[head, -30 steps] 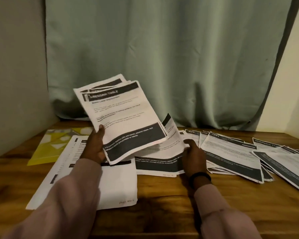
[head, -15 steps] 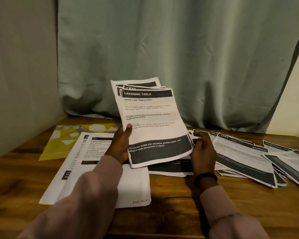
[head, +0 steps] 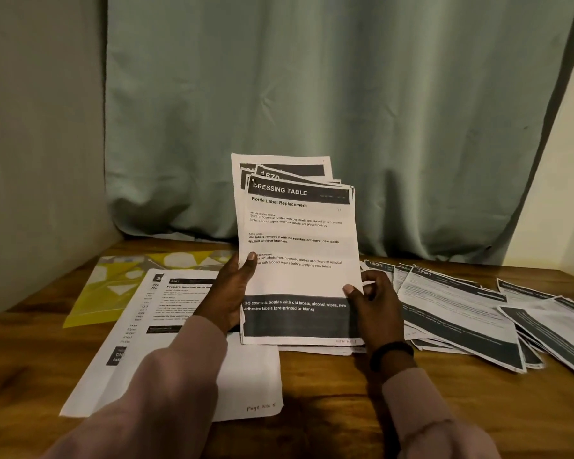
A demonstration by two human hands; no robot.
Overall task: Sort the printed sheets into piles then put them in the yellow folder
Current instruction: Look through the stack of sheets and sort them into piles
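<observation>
Sheets (head: pixel 299 253) between both gripping hands.

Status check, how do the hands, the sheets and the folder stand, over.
Both hands grip the held stack, left hand, right hand. Loose sheets fanned at right. Yellow folder flat at left, partly under a large sheet.

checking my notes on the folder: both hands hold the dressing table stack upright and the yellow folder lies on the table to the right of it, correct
Not quite. In the head view the left hand and right hand do hold the dressing table stack upright, but the yellow folder lies on the table to the left of it, partly under a printed sheet. To the right lie loose printed sheets.
</observation>
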